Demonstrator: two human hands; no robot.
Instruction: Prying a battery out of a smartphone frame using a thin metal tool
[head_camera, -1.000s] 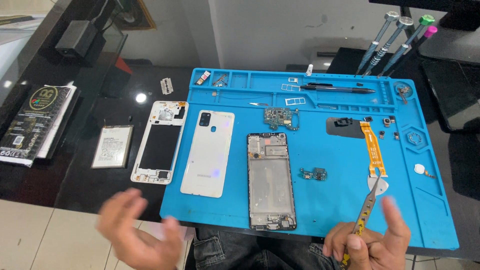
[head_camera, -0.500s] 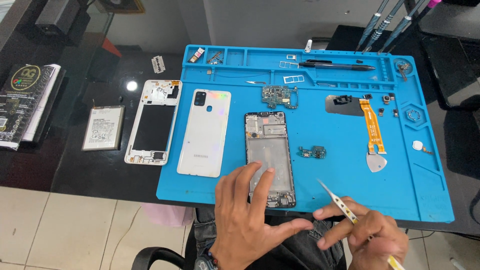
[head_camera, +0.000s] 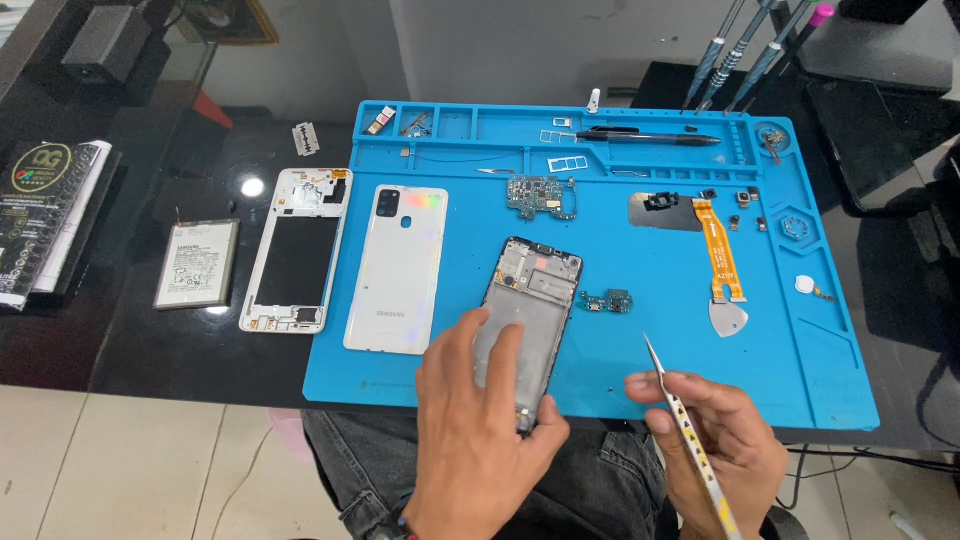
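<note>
left hand: (head_camera: 480, 420) fingers curled round the lower half of the phone frame (head_camera: 530, 320), gripping it; frame tilted, its top end resting on the blue mat (head_camera: 820, 400), its bottom end at the mat's near edge.
right hand: (head_camera: 715, 440) closed on metal tweezers (head_camera: 680, 415), tip up and clear of the mat, just right of the frame.
mat edges: near edge runs along the bench (head_camera: 120, 350) front; both hands come in over it. Raised rim on all sides.
open room: bare mat right of the frame, out to the near-right corner; also a strip between the frame and the white back cover (head_camera: 397, 268).
mat trays: compartments along the far rim hold small parts, too small to tell; a black pen-like tool (head_camera: 640, 137) lies in the long slot.
on mat: circuit board (head_camera: 542, 197), small board (head_camera: 606, 301), orange flex cable (head_camera: 720, 262), triangular pick (head_camera: 728, 318).
off mat, left: white mid-frame (head_camera: 295, 250), battery (head_camera: 197, 263), razor blade (head_camera: 304, 137), all well apart from the hands.
</note>
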